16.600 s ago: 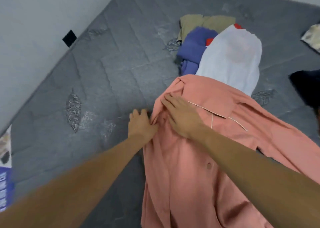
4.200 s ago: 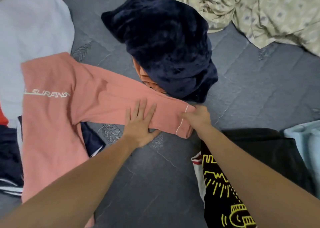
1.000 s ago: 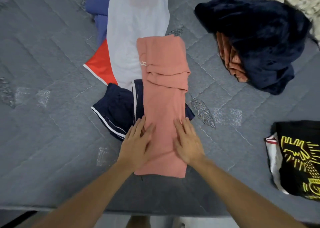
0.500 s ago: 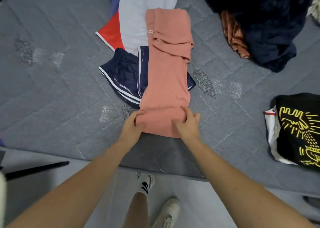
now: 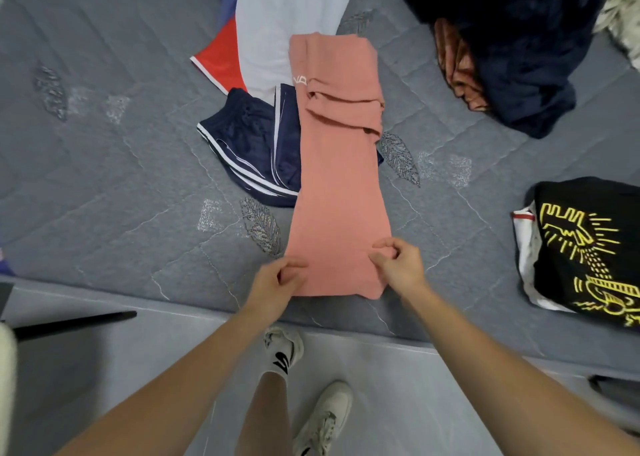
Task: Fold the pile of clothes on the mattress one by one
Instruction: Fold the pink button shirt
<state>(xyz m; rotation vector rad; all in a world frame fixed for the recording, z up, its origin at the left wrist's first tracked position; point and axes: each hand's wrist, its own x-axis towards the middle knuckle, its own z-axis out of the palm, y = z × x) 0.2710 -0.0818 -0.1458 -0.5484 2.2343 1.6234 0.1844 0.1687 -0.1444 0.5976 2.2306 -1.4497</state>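
A salmon-pink shirt [image 5: 337, 178] lies folded into a long narrow strip on the grey mattress [image 5: 121, 165], running away from me. My left hand [image 5: 277, 281] pinches its near left corner. My right hand [image 5: 398, 265] pinches the near right edge, with the fabric bunched between thumb and fingers. The strip's far part lies over navy shorts [image 5: 252, 147] with white stripes and a pale grey garment [image 5: 287, 23]. A red garment [image 5: 218, 57] shows beside them.
A dark navy fleece [image 5: 512, 40] over an orange garment [image 5: 457, 64] lies at the far right. A folded black shirt with yellow print [image 5: 588, 248] is at the right. The mattress edge runs just below my hands, with my legs and shoes [image 5: 322, 417] on the floor.
My hands slid down the strip to its near end and went from pressing flat to pinching both corners. The view tilted down, so the floor and my feet show.
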